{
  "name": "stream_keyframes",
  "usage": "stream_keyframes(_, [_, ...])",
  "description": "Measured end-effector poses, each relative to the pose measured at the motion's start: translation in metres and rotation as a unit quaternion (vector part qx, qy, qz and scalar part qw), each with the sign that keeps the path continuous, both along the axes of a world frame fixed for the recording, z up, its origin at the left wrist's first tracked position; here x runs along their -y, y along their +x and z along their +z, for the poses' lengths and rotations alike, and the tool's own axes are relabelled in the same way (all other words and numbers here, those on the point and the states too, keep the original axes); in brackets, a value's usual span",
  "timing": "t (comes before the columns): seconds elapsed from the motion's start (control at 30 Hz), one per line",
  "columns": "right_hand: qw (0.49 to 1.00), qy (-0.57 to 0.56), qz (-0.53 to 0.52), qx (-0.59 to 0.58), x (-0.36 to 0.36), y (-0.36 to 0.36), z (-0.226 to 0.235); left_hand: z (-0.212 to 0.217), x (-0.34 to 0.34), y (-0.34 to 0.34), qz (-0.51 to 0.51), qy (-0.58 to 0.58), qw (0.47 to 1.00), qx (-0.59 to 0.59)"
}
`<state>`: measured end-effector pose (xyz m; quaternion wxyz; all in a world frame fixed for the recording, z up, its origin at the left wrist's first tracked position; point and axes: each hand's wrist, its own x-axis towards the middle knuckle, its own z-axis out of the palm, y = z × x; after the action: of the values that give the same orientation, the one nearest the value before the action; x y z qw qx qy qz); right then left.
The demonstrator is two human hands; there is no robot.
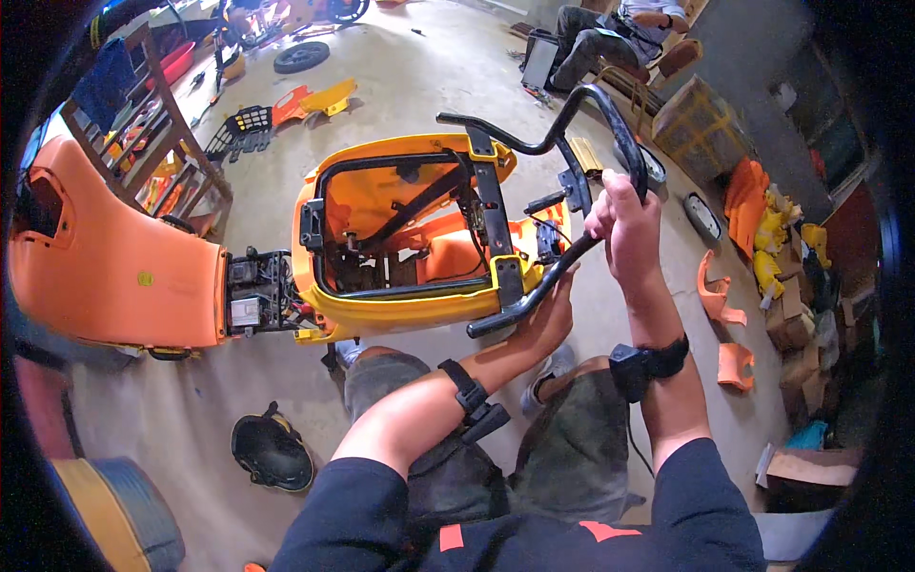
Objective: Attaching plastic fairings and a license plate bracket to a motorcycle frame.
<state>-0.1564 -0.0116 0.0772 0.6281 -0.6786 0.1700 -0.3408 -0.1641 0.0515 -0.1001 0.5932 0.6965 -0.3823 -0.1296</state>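
A partly stripped scooter in orange and yellow stands across my front, its yellow rear body (400, 310) open at the top inside a black frame. At that body's right end is a bent black tubular rail (639, 143), which looks like a grab rail. My right hand (624, 224) is closed around the rail's near right part. Under the rail's near arm lies my left hand (548, 319), against or just below the tube; the rail hides most of its fingers, so I cannot tell whether they grip. Small black brackets and wiring (548, 234) show between rail and body.
The scooter's orange front panel (124, 257) extends left. A black helmet-like shell (272, 450) lies on the floor by my legs. Orange panel pieces (720, 291), boxes and a wheel (702, 217) line the right side. Another person (620, 38) sits at the far right.
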Motion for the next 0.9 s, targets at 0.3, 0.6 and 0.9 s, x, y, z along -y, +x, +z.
stream_keyframes(0.3, [0.999, 0.013, -0.044, -0.023, -0.005, -0.006, -0.003, -0.027, 0.019, -0.007, 0.063, -0.049, 0.986, 0.144])
stream_keyframes(0.6, [0.99, 0.028, -0.051, 0.13, 0.04, -0.054, -0.075, -0.011, 0.004, -0.005, 0.055, -0.082, 0.985, 0.143])
stream_keyframes(0.9, [0.879, 0.402, 0.15, -0.208, 0.03, -0.085, -0.181, -0.01, -0.004, -0.01, 0.018, -0.093, 0.993, 0.075])
